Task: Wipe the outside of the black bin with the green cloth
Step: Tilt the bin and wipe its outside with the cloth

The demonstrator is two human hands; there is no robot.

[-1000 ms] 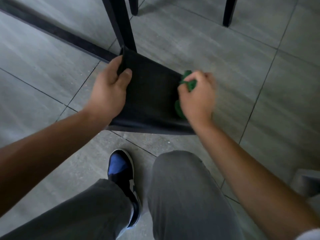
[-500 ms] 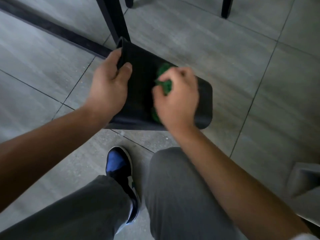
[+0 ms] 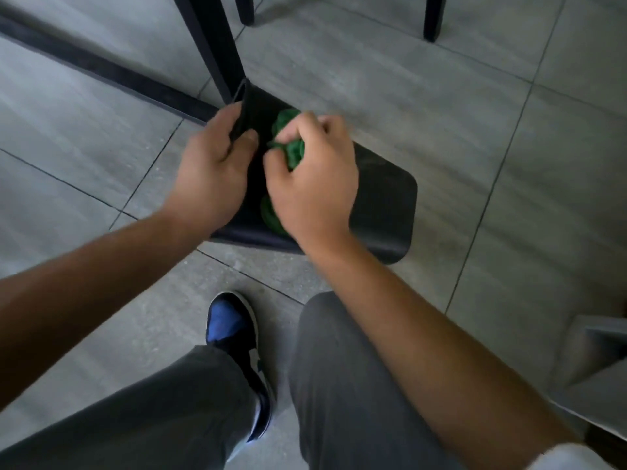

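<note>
Nearest the camera, the person's two legs in grey trousers (image 3: 356, 385) bend toward the floor, with a blue, black and white trainer (image 3: 234, 337) planted on the grey stone-look floor tiles (image 3: 475, 113).

Both bare forearms reach forward from the lower corners. Just beyond the knees lies the black plastic bin with rounded corners (image 3: 383, 205), tipped on its side on the tiles, one broad outer wall facing up.

The left hand (image 3: 213, 171) grips the bin's rim at the far left corner, fingers curled over the edge and thumb pressed against the wall, steadying it. The right hand (image 3: 312, 184) is closed around the crumpled bright green cloth (image 3: 291, 147), which bulges out between thumb and fingers and again below the palm, pressed against the bin's upper wall.

Compared with half a second ago, the right hand and cloth sit further left on the wall, now just beside the left hand, and more bare black surface shows to the right. A second ago they were at the right edge. The stroke appears to be a sweep from right to left across this face, so this side seems nearly covered; the other sides are likely still to come.

Beyond the bin stand black furniture legs (image 3: 210, 45) and a dark floor strip (image 3: 101, 66).
</note>
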